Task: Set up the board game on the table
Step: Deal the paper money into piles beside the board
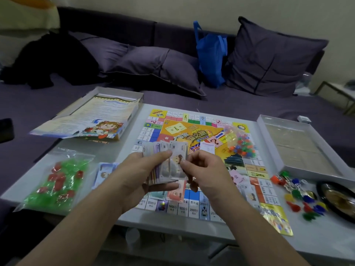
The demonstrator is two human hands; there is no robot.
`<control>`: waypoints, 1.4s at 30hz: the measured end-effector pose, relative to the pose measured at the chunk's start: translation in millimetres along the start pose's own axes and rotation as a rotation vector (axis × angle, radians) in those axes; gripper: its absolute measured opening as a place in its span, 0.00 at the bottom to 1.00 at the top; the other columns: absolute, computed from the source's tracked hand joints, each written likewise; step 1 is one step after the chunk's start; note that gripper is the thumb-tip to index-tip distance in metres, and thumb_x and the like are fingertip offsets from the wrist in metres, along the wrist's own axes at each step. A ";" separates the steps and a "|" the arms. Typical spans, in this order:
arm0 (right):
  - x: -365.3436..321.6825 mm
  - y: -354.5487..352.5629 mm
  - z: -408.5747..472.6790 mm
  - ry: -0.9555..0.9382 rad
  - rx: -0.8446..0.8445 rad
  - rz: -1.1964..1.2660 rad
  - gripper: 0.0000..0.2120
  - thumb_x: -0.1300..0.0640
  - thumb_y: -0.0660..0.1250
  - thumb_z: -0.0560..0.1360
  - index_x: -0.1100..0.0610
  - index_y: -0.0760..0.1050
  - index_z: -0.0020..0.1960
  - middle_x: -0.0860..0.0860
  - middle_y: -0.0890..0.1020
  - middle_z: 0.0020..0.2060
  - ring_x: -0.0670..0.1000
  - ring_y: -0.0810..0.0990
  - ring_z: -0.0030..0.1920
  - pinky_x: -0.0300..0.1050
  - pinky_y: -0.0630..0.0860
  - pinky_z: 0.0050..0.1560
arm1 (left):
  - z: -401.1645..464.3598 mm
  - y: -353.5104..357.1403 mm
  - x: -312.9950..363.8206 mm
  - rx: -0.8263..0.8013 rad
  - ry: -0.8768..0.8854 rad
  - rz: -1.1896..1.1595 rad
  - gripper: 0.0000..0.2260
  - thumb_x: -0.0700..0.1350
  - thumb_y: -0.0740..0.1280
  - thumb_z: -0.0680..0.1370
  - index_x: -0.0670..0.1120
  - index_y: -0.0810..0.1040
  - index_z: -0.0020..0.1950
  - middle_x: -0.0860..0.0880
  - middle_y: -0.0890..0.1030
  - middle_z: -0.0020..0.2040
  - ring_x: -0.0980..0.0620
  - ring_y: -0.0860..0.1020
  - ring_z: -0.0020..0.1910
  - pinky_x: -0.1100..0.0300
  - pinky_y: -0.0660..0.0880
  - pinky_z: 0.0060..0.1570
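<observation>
The colourful game board [172,129] lies open on the white table [126,139]. Over its near half my left hand [140,173] grips a fanned stack of paper play money [165,162]. My right hand [203,169] pinches the top note of that stack at its right edge. A few loose notes [173,194] lie on the board under my hands. A clear bag of small coloured pieces [241,141] rests on the board's right side. A bag of green and red houses [57,179] sits at the table's left, with a small pile of cards [104,171] beside it.
The box lid with the rule sheet [90,118] hangs off the table's far left. The empty box tray [299,144] lies at the right. Loose coloured pawns [299,196], a dark round dish [338,200] and a yellow packet [276,217] fill the near right. A sofa with cushions stands behind.
</observation>
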State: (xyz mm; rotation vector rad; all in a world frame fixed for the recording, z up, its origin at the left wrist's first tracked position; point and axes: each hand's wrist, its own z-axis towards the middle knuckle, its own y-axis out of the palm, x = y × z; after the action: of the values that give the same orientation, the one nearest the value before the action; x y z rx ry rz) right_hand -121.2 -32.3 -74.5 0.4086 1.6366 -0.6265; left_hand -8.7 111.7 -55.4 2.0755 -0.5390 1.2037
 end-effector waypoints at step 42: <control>48.5 -132.0 -21.6 0.182 0.261 -0.765 0.05 0.52 0.72 0.79 0.50 0.76 0.51 0.48 0.80 0.43 0.48 0.82 0.41 0.51 0.84 0.43 | 20.4 78.0 -53.7 -0.006 -0.096 0.076 0.17 0.37 0.78 0.71 0.37 0.82 0.58 0.39 0.88 0.48 0.39 0.88 0.43 0.49 0.85 0.32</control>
State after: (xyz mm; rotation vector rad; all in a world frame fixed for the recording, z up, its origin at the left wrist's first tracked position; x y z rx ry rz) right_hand -224.4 -127.3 -98.4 0.0024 1.8837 -1.4169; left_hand -72.6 44.1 -82.7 2.1331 -0.6710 1.1479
